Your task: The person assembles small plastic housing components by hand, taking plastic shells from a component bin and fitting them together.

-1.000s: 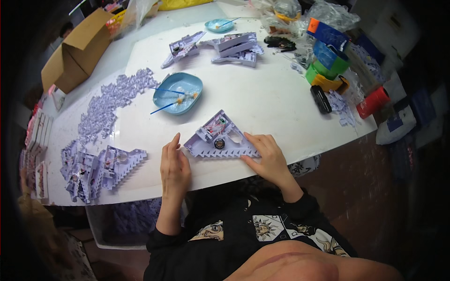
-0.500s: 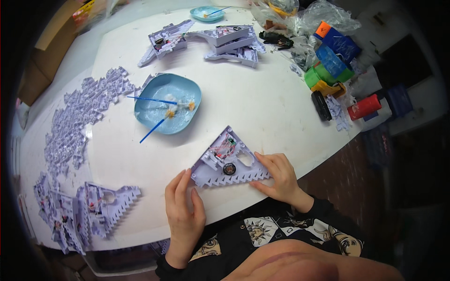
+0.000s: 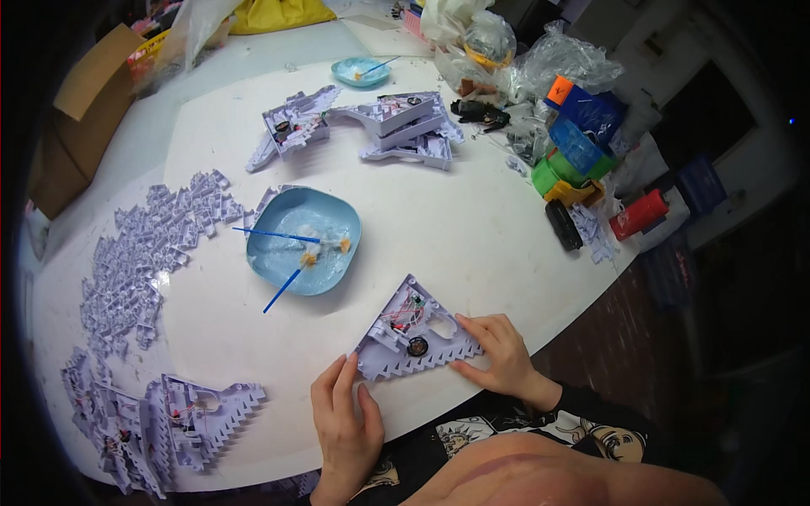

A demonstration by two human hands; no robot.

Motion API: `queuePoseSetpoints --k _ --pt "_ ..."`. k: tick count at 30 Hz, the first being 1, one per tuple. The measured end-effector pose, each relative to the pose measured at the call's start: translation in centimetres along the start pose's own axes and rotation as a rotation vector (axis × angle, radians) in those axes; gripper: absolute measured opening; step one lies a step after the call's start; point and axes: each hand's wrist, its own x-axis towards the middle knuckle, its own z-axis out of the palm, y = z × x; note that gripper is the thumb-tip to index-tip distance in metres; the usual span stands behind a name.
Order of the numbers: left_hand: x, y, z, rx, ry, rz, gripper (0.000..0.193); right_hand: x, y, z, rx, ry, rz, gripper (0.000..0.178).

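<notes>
A triangular pale-lavender plastic housing (image 3: 434, 357) lies near the table's front edge, its hollow side up. Inside it show red and white wires, a small green circuit board and a round black part like a speaker. Its near edge is cut into sawteeth. My right hand (image 3: 504, 358) grips the right corner, fingers on the upper side edge and thumb at the toothed edge. My left hand (image 3: 344, 417) touches the left corner with its fingertips, its thumb held apart and off the housing.
Beyond the housing stands a blue bowl (image 3: 344, 268) holding two blue-handled brushes and whitish paste. Small lavender parts (image 3: 126, 261) are heaped at left. More housings lie at near left (image 3: 207, 422) and far centre (image 3: 405, 126). Tape rolls, plastic bags and a red cylinder (image 3: 639, 214) crowd the right.
The view has tilted up, so everything sits lower in the picture and more of the far table shows. Both hands stay at the housing's corners, with little visible movement.
</notes>
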Motion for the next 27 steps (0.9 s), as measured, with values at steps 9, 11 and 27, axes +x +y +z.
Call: queuePoseSetpoints --k 9,11,27 --pt "-0.2 0.5 0.3 0.011 0.058 -0.015 0.050 0.0 -0.2 -0.4 0.011 0.023 -0.017 0.064" --pt "-0.2 0.7 0.3 -0.017 0.054 -0.045 0.049 -0.2 -0.1 -0.3 0.007 0.028 -0.023 0.064" --pt "-1.0 -0.1 0.8 0.032 0.129 -0.062 0.042 -1.2 0.8 0.9 0.057 0.142 -0.052 0.068"
